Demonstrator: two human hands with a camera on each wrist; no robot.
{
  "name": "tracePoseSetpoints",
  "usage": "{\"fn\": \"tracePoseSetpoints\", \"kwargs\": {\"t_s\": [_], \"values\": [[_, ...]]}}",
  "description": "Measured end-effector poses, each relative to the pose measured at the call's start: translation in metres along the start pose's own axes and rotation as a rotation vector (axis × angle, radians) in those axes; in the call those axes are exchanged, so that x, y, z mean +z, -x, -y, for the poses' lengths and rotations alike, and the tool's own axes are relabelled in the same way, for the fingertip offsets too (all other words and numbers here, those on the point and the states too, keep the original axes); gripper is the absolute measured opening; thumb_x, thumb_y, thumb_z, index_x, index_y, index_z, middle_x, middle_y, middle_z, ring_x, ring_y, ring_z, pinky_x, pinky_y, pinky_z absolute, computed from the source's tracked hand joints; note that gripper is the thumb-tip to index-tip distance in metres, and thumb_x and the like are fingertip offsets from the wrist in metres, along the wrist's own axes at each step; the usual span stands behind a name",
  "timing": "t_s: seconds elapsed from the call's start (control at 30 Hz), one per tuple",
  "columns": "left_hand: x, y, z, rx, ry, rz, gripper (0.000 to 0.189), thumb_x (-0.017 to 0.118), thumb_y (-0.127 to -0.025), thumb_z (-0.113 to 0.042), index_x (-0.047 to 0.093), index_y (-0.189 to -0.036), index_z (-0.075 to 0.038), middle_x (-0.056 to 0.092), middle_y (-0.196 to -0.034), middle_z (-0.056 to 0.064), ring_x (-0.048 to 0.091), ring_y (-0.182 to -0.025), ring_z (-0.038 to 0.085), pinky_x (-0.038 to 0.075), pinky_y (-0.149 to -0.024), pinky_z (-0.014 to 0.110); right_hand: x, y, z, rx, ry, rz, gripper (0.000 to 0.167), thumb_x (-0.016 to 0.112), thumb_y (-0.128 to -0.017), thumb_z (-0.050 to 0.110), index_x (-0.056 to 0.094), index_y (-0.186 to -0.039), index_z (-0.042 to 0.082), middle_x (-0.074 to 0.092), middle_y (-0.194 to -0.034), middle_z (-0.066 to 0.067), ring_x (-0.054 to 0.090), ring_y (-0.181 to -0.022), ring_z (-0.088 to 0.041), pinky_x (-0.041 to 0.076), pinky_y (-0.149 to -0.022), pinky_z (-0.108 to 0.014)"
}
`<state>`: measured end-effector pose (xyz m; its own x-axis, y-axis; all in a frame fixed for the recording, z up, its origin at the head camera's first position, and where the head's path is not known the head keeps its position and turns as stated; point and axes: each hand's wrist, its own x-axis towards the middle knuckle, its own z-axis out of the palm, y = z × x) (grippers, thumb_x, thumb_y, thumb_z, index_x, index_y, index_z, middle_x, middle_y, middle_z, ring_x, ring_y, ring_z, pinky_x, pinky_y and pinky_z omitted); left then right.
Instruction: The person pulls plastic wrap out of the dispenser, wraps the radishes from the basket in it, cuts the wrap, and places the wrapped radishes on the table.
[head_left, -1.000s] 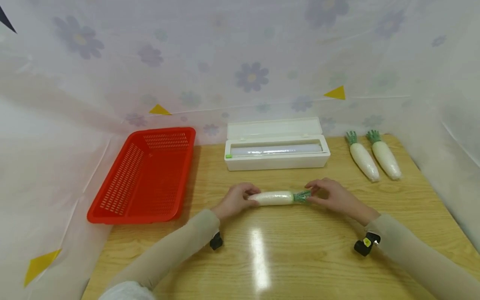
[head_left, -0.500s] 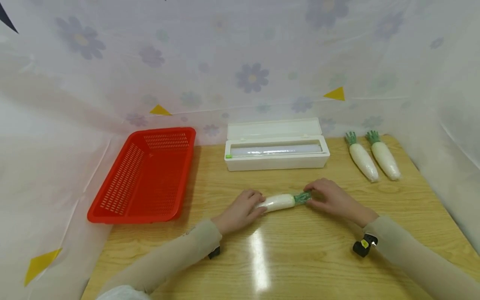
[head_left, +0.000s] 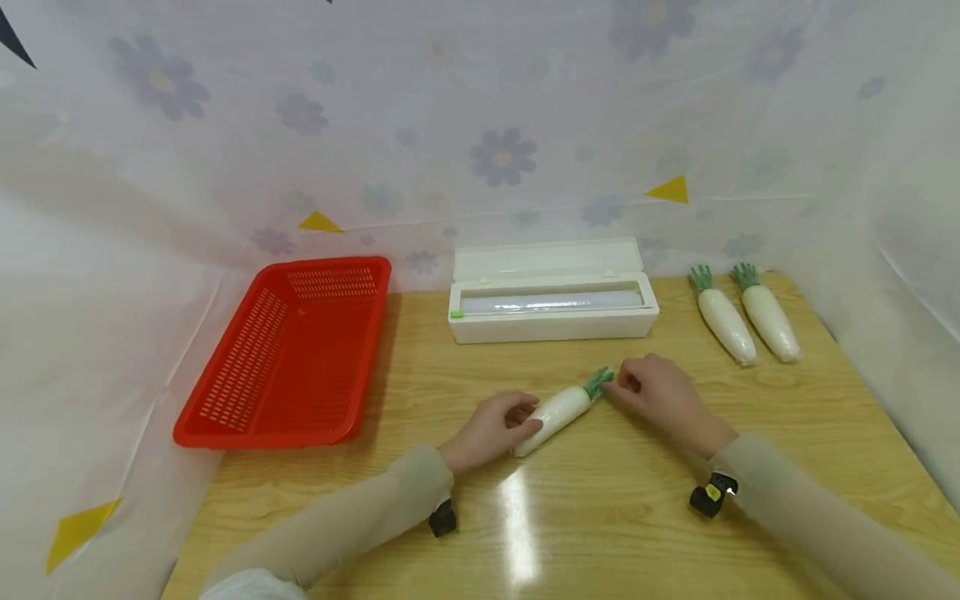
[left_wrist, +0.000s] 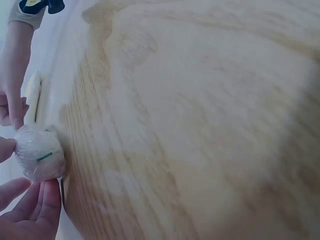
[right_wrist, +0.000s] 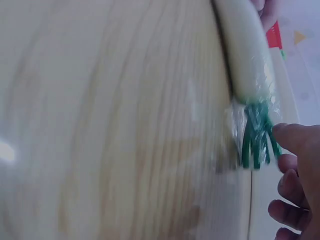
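Observation:
A white radish with green leaf stubs lies slantwise on the table in the head view, leaves to the upper right. Clear film covers it, with a green strip on its tapered end in the left wrist view. My left hand holds this end between thumb and fingers. Beside the leaves is my right hand, a fingertip right at their edge and the other fingers loosely bent in the right wrist view.
A red plastic basket stands at the left. Behind the hands is a white box with its lid up and a film roll inside. Two more wrapped radishes lie at the back right of the wooden table.
The radish has turned from lying sideways to slanting, its tapered end swinging toward me. My left hand has moved nearer and right with that end; my right hand has loosened at the leaves.

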<state>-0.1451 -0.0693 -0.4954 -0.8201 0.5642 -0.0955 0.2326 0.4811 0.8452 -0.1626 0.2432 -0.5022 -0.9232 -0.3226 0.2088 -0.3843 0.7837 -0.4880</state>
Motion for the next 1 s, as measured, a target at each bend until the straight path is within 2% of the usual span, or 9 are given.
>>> {"fn": "tracePoseSetpoints", "kwargs": {"t_s": [0.07,0.2,0.3,0.47,0.67,0.8,1.0], "values": [[0.003,0.0,0.0,-0.015,0.034,-0.006,0.048,0.071,-0.101,-0.028,0.062,-0.141,-0.004,0.07,-0.118,0.004,0.064,-0.099,0.008,0.054,-0.087,0.024,0.002,0.003,0.006,0.042,-0.058,0.042,0.024,0.076,-0.096,0.032,0.067,-0.077,0.022,0.054,-0.067,0.009,0.047,-0.065,-0.011,0.04,-0.061,-0.03],[0.009,0.0,-0.002,-0.025,0.081,-0.005,0.05,0.075,-0.099,-0.027,0.063,-0.142,-0.006,0.07,-0.114,0.003,0.064,-0.095,0.008,0.055,-0.085,0.024,0.009,0.007,0.021,0.093,-0.187,0.115,0.021,0.073,-0.099,0.037,0.075,-0.086,0.021,0.066,-0.076,0.012,0.055,-0.07,-0.007,0.048,-0.065,-0.028],[0.013,0.001,-0.005,-0.031,0.104,0.001,0.046,0.073,-0.1,-0.028,0.065,-0.141,-0.009,0.072,-0.114,0.003,0.066,-0.097,0.009,0.055,-0.085,0.023,0.013,0.009,0.029,0.124,-0.237,0.123,0.024,0.074,-0.097,0.04,0.075,-0.091,0.017,0.068,-0.079,0.009,0.059,-0.07,-0.007,0.05,-0.066,-0.027],[0.023,0.004,-0.01,-0.074,0.17,-0.018,0.042,0.067,-0.104,-0.026,0.064,-0.142,-0.009,0.071,-0.126,0.008,0.069,-0.105,0.012,0.057,-0.083,0.023,0.017,0.011,0.034,0.168,-0.27,0.12,0.029,0.075,-0.097,0.042,0.073,-0.099,0.013,0.069,-0.081,0.007,0.06,-0.072,-0.008,0.05,-0.066,-0.026],[0.036,0.003,-0.016,-0.117,0.343,-0.041,0.041,0.068,-0.103,-0.015,0.061,-0.138,0.004,0.071,-0.123,0.017,0.071,-0.108,0.024,0.059,-0.087,0.026,0.016,0.015,0.037,0.248,-0.302,0.145,0.031,0.071,-0.099,0.045,0.069,-0.096,0.014,0.065,-0.076,0.005,0.057,-0.069,-0.01,0.047,-0.063,-0.026],[0.044,0.001,-0.019,-0.144,0.46,-0.07,0.038,0.07,-0.101,-0.01,0.063,-0.134,0.007,0.072,-0.118,0.018,0.072,-0.106,0.026,0.061,-0.086,0.029,0.015,0.016,0.043,0.284,-0.301,0.161,0.037,0.07,-0.099,0.046,0.069,-0.099,0.009,0.064,-0.074,0.004,0.057,-0.068,-0.012,0.047,-0.062,-0.026],[0.052,-0.003,-0.021,-0.187,0.638,-0.082,0.033,0.054,-0.107,-0.006,0.061,-0.136,0.009,0.07,-0.124,0.019,0.07,-0.113,0.028,0.059,-0.092,0.033,0.016,0.019,0.054,0.33,-0.295,0.186,0.055,0.071,-0.095,0.054,0.066,-0.11,0.001,0.065,-0.077,0.002,0.058,-0.068,-0.012,0.048,-0.062,-0.027]]}}
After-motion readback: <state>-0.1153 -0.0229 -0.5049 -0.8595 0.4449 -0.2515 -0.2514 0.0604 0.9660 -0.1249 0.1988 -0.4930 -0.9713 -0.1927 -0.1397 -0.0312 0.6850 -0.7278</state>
